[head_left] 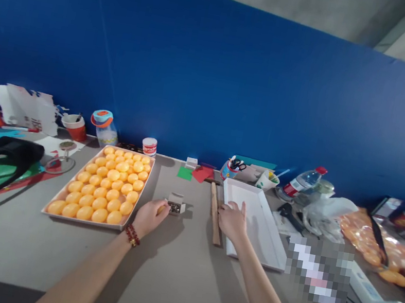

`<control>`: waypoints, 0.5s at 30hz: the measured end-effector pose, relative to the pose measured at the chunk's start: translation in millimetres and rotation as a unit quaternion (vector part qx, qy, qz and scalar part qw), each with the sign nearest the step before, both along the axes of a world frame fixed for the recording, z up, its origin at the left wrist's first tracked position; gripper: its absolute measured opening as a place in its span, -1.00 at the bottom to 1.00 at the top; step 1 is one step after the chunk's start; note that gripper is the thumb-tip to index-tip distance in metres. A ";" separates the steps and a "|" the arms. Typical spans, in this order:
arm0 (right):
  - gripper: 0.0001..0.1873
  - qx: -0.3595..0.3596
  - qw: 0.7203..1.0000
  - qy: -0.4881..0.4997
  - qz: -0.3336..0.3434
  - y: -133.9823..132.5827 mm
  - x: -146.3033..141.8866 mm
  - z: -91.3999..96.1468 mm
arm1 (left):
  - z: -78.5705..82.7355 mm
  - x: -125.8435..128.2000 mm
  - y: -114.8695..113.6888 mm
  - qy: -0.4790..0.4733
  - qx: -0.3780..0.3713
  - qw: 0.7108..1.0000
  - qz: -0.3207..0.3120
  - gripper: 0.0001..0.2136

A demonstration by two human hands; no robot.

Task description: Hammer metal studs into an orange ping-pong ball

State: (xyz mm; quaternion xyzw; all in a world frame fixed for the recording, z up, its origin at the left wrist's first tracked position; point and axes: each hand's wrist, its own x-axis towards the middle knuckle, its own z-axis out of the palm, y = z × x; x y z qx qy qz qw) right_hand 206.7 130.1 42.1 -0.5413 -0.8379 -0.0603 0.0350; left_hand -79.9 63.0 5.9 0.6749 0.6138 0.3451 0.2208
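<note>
My left hand, with a red bead bracelet, has its fingers curled at a small open cardboard box that holds small dark, shiny pieces. Something yellowish shows between the fingers, too small to name. To its left lies a shallow tray filled with rows of orange balls. At the left rim of an upturned-edged white tray is my right hand, closed over the rim with one finger raised. A wooden stick lies beside those fingertips.
Green paper, red paper, a pen cup and a red-white tub stand or lie along the blue partition. A water bottle, bagged orange balls and a power strip are right; black straps lie left.
</note>
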 end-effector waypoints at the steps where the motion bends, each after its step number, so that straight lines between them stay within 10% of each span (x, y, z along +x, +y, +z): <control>1: -0.73 0.001 1.000 0.002 0.000 -2.0 -1.8 2.8 | 0.2 0.0 -0.3 -0.004 -0.001 1.000 -0.003 -0.76; 9: -0.74 -0.012 0.985 0.131 0.111 -30.4 -80.5 12.7 | 1.0 2.8 -2.2 -0.045 0.003 0.999 0.019 -0.78; 15: -0.85 -0.047 0.992 0.100 0.068 -17.3 -122.1 1.5 | 3.6 2.0 0.5 -0.096 0.016 0.992 0.078 -0.68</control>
